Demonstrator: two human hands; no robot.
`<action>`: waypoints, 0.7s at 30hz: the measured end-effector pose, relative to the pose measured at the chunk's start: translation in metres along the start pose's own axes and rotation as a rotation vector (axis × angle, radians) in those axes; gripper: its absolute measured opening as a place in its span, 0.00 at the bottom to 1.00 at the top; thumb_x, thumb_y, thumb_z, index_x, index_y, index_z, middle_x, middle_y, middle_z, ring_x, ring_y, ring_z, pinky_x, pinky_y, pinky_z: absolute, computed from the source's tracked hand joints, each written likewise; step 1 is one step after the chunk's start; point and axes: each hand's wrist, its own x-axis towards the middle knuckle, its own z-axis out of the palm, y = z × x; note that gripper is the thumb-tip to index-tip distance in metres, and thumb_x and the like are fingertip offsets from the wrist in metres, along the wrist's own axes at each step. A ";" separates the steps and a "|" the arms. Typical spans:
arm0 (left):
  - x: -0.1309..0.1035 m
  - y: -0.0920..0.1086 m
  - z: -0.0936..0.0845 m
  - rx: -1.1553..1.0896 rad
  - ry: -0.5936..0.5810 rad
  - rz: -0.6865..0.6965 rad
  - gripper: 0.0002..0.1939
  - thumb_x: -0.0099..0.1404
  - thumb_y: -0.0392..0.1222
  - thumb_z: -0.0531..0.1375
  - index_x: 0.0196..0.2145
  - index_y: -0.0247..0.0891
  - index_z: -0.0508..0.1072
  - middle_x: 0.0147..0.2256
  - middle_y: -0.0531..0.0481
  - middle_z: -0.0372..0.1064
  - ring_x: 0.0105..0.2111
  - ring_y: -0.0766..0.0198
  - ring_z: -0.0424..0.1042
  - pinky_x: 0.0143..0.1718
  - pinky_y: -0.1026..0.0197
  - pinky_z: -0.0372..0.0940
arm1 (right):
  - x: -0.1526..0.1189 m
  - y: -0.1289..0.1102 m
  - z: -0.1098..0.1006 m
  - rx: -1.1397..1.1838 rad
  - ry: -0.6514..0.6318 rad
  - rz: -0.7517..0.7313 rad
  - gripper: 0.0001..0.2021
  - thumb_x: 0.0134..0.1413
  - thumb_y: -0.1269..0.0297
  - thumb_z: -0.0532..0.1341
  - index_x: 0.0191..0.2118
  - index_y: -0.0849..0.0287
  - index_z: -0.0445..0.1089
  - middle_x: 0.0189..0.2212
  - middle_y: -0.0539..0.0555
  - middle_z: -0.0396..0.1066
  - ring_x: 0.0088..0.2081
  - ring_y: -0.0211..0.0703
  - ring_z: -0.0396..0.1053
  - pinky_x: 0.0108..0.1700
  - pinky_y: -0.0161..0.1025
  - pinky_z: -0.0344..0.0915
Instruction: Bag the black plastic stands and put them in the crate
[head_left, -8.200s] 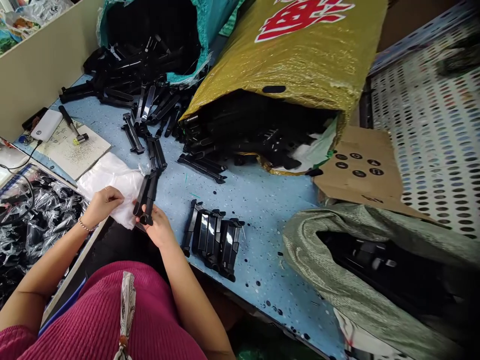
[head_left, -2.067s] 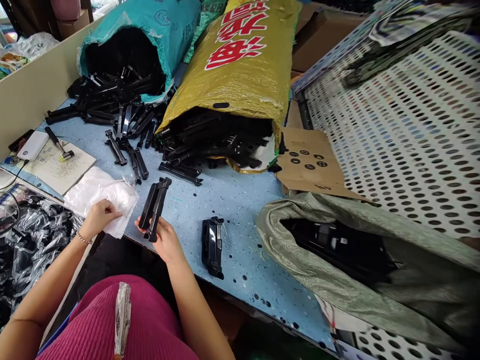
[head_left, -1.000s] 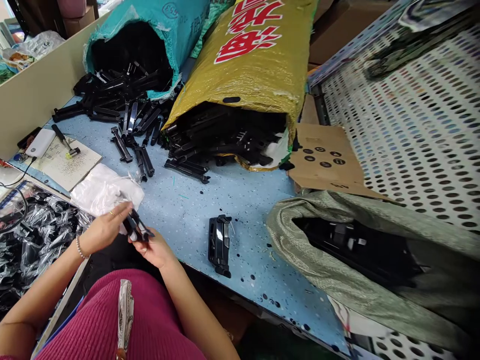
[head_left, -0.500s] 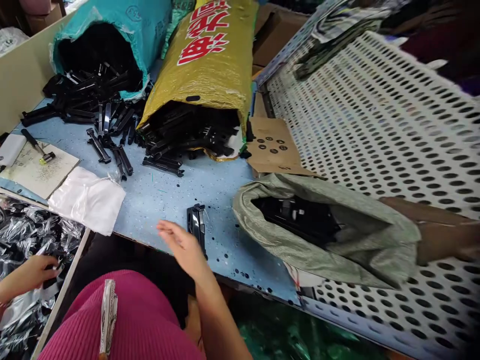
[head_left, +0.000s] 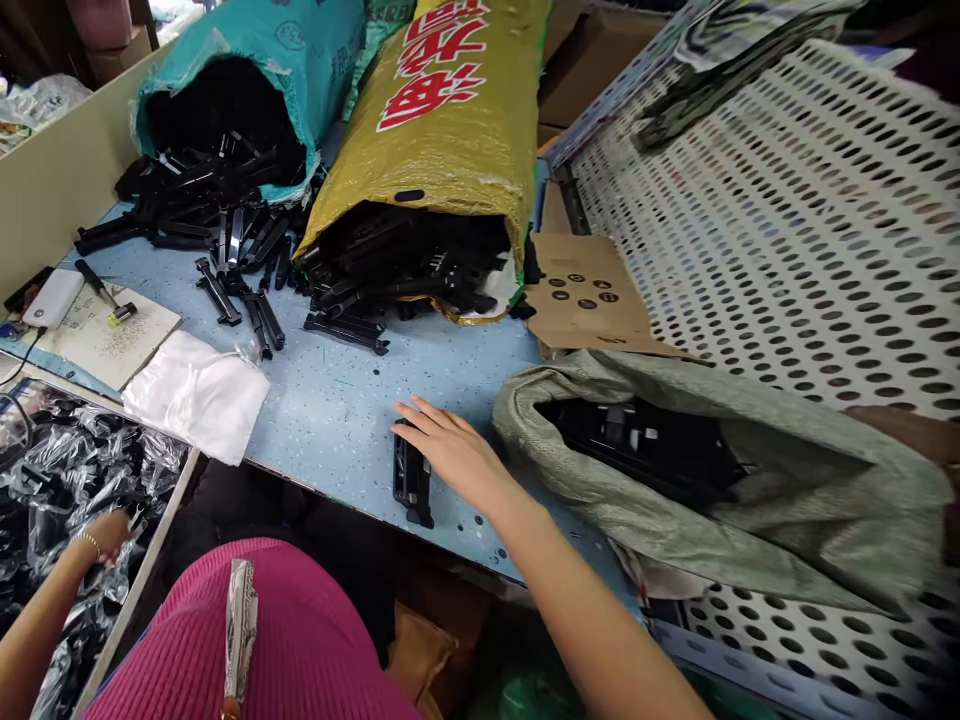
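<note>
My right hand (head_left: 457, 452) reaches over a black plastic part (head_left: 411, 482) near the front edge of the blue table. Its fingers are stretched out, and they overlap the part's upper end; whether they touch it I cannot tell. At the lower left, my left hand (head_left: 109, 538) is over a bin of black pieces in clear plastic wrap (head_left: 56, 480). Its fingers are blurred and partly hidden, so any hold there cannot be made out. Right of my right hand lies a grey-green woven sack (head_left: 810, 510), its mouth open, with black parts (head_left: 637, 440) inside.
A yellow sack (head_left: 450, 150) and a teal sack (head_left: 255, 30) spill black parts onto the table (head_left: 330, 420). A white cloth (head_left: 202, 390) and a small hammer-like tool (head_left: 112, 300) on a board (head_left: 142, 345) lie left. A perforated white panel (head_left: 765, 220) stands right.
My right hand has moved right and forward, from beside the black part to over it. The part has turned slightly. My left hand stays over the bin, and the whole view has shifted a little.
</note>
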 end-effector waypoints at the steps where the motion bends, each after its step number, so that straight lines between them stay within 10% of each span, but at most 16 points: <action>1: 0.007 0.007 -0.001 -0.001 0.003 -0.001 0.16 0.72 0.49 0.61 0.51 0.36 0.74 0.47 0.45 0.74 0.44 0.57 0.76 0.46 0.51 0.74 | 0.002 0.002 -0.002 0.032 -0.026 -0.008 0.27 0.61 0.78 0.46 0.55 0.52 0.76 0.64 0.59 0.69 0.64 0.58 0.66 0.59 0.58 0.66; 9: 0.084 0.117 0.043 0.293 0.351 0.469 0.06 0.70 0.39 0.60 0.39 0.36 0.78 0.42 0.40 0.74 0.43 0.53 0.75 0.43 0.55 0.71 | 0.015 -0.054 0.011 0.777 0.052 0.312 0.17 0.64 0.52 0.57 0.49 0.55 0.76 0.43 0.57 0.79 0.42 0.51 0.76 0.45 0.47 0.72; 16: 0.110 0.107 0.026 -0.106 0.239 0.269 0.11 0.64 0.45 0.64 0.26 0.37 0.74 0.28 0.50 0.72 0.30 0.62 0.71 0.33 0.61 0.65 | 0.048 -0.140 0.035 1.825 0.122 0.441 0.22 0.51 0.45 0.71 0.42 0.58 0.77 0.44 0.61 0.80 0.40 0.50 0.78 0.40 0.43 0.71; 21: 0.110 0.105 0.020 -0.265 0.144 0.230 0.10 0.61 0.47 0.63 0.31 0.37 0.78 0.30 0.49 0.75 0.30 0.62 0.72 0.32 0.62 0.65 | 0.088 -0.183 0.023 2.111 -0.028 0.280 0.19 0.51 0.48 0.72 0.41 0.58 0.79 0.48 0.61 0.80 0.39 0.46 0.76 0.36 0.39 0.68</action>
